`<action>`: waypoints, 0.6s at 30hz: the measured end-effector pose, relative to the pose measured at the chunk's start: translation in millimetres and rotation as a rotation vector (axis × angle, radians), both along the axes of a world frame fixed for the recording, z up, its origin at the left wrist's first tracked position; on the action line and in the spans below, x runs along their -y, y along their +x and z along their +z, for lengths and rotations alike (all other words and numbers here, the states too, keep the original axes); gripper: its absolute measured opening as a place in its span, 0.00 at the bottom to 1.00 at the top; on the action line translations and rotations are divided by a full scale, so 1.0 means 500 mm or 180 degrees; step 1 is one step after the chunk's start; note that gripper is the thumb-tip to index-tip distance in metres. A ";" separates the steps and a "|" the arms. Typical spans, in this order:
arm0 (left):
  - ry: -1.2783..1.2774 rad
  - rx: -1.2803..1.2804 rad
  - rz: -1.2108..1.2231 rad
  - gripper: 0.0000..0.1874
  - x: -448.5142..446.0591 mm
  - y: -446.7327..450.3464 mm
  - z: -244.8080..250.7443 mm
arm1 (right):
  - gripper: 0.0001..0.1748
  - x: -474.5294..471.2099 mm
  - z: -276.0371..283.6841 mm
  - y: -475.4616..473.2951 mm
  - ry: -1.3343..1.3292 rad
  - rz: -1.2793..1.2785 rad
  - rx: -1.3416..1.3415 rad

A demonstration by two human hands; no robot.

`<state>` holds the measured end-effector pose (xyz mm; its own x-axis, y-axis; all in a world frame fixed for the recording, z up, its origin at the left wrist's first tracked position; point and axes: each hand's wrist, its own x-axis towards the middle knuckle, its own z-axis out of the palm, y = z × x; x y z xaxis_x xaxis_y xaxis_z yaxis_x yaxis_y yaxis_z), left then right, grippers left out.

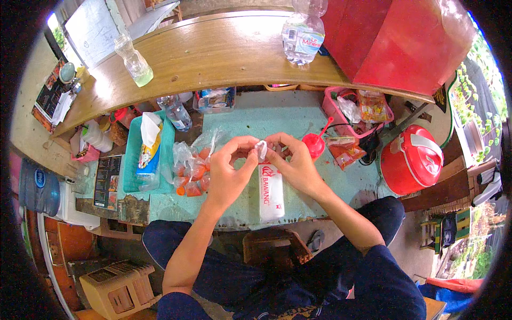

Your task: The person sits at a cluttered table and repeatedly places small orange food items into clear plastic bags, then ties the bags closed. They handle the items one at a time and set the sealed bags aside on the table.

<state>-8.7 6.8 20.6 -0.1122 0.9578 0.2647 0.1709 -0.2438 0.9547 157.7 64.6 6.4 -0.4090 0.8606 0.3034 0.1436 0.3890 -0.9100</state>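
My left hand (236,164) and my right hand (294,160) meet over the middle of the pale green tabletop (256,112). Between their fingertips they pinch a small piece of thin whitish plastic (261,150), probably a little bag. Just below lies a pack of plastic bags (272,194) with red print, flat near the table's front edge. Left of my left hand sit small knotted plastic bags of orange-red sauce (194,176). Right of my right hand stands a red cup (313,146) with a red spoon handle (326,126) rising from it, beside a bag of red sauce (346,152).
A turquoise basket (130,160) holds a tissue pack. A pink basket (340,124) with packets stands back right, a red cooler jug (412,160) at the right. The raised wooden counter (216,44) across the back bears a water bottle (303,38) and a bottle with green liquid (136,64).
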 end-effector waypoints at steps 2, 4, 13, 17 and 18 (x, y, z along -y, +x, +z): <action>-0.0022 -0.0005 0.0030 0.10 0.001 -0.001 -0.001 | 0.11 0.002 0.003 -0.001 -0.0113 -0.0027 0.0054; -0.0021 -0.0009 0.0012 0.11 -0.001 -0.002 -0.002 | 0.10 0.004 0.009 0.004 -0.0105 0.0029 0.0158; -0.0005 -0.0167 -0.0083 0.10 -0.003 -0.005 -0.005 | 0.09 0.007 0.015 0.004 -0.0178 0.0011 0.0124; 0.0059 -0.0215 0.0008 0.09 -0.003 -0.006 -0.004 | 0.11 0.008 0.016 0.003 -0.0081 0.0007 0.0031; 0.0054 -0.0279 0.0037 0.08 -0.003 -0.007 -0.003 | 0.11 0.007 0.017 0.004 0.0078 0.0065 0.0182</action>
<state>-12.1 8.4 19.1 -0.0990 0.9518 0.2902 0.2565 -0.2573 0.9317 159.7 61.0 15.1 -0.4436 0.8446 0.2998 0.1869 0.4143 -0.8907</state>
